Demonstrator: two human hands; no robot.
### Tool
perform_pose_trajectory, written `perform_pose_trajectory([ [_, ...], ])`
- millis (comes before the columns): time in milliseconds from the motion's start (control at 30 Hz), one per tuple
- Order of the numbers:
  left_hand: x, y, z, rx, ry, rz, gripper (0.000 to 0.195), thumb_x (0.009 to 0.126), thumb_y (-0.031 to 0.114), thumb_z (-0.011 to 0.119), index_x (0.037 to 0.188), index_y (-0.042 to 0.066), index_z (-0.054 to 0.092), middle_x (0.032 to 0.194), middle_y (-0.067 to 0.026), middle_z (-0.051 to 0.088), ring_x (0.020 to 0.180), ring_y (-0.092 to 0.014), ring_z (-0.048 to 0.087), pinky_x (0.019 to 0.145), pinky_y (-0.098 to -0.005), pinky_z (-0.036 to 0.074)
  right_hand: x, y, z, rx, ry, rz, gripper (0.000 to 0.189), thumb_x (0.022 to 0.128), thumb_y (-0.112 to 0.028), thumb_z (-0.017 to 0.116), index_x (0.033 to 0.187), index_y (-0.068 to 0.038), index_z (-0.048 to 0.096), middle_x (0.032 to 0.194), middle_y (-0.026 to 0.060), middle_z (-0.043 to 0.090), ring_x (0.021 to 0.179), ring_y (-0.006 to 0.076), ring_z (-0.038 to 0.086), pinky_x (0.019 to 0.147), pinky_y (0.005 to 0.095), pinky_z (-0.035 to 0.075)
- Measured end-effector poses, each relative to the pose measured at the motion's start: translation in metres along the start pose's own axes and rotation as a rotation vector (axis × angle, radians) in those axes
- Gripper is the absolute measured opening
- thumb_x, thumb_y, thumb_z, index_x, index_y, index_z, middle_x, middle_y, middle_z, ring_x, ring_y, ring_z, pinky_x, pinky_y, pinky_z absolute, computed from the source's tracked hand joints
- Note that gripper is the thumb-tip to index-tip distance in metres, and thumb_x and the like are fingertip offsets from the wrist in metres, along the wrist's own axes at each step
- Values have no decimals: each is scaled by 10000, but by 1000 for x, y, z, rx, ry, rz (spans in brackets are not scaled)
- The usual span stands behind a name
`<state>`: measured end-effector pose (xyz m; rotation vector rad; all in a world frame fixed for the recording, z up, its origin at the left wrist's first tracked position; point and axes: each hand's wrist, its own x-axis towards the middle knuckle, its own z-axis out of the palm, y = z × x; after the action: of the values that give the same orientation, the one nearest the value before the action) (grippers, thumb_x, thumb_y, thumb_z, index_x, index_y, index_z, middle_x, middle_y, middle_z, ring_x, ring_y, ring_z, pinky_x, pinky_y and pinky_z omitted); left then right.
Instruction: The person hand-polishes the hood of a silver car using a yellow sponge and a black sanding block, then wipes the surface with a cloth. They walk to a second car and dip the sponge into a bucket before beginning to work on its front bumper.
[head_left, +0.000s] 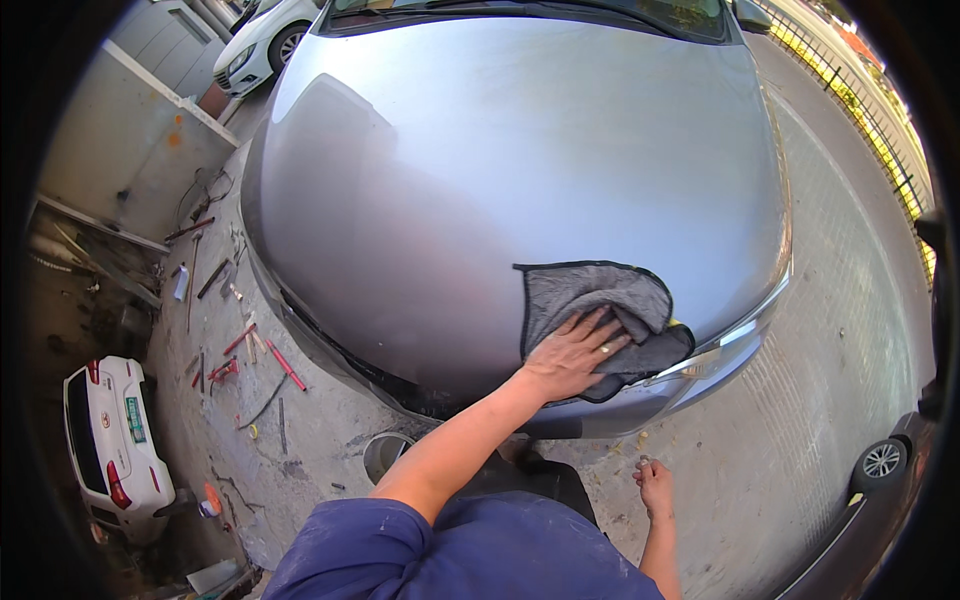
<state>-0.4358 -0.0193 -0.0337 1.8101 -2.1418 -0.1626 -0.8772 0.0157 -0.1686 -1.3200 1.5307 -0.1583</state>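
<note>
My left hand (576, 358) lies flat on a grey microfibre cloth (555, 289) with dark edging, its fingers spread and a ring on one of them. The cloth is bunched near the fingertips and rests on the front edge of a silver car's bonnet (465, 187). Part of it reaches over the headlight (694, 367). My right hand (655, 486) hangs low beside my body, apart from the car, with its fingers curled. Whether something small sits between those fingertips cannot be made out.
A bucket (386, 456) stands on the concrete by the front bumper. Red-handled tools (285, 365) and other bars lie scattered at the left. A white car (116, 442) is at lower left, a dark car (870, 510) at lower right. A metal fence (862, 97) runs along the right.
</note>
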Motion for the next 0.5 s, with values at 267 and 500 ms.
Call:
perform_pose_trajectory([
  [267,-252,-166,-65,350,171,-723,935,1018,413,746,1863,226,394,1910,-157,355,1793,-466,215,1443,-694,119,49,-57,16,-352,-152,-157,390,1142,-337,687,1086,30,805,875,116,825,799,191,768,752,388,601],
  [500,-257,-191,-16,304,756,-1230,752,1242,542,415,1860,114,378,1973,-159,226,1814,-483,139,1412,-740,112,13,-38,24,-317,-199,-98,390,1140,-341,680,1022,21,762,915,183,846,941,356,850,868,469,619],
])
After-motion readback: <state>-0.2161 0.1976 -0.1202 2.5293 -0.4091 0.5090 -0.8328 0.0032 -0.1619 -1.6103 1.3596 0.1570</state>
